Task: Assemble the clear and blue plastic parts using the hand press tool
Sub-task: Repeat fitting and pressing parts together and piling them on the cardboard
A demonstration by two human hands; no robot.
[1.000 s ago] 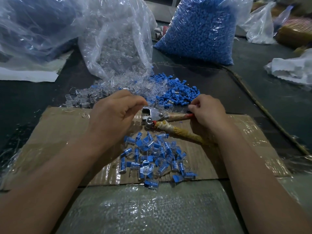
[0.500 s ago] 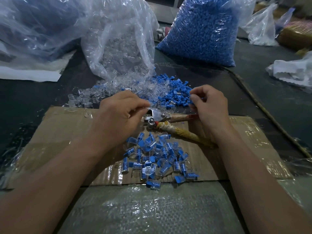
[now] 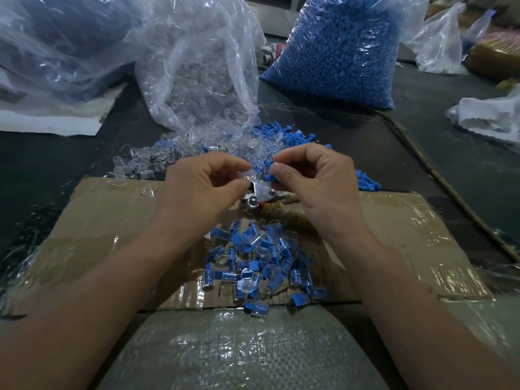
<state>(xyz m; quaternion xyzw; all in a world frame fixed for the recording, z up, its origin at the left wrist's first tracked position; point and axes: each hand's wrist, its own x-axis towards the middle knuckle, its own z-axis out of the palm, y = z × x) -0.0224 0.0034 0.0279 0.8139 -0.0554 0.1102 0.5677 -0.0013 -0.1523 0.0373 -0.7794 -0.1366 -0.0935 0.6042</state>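
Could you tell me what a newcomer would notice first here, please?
The left hand pinches a small clear plastic part and the right hand a small blue plastic part at centre, above the metal hand press tool. A heap of joined blue and clear pieces lies on the brown cardboard sheet below.

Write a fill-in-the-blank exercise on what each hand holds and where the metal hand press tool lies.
1. The left hand pinches a small ___ plastic piece.
2. The right hand pinches a small ___ plastic part.
3. The metal hand press tool lies on a brown ___ sheet.
Missing words: clear; blue; cardboard.
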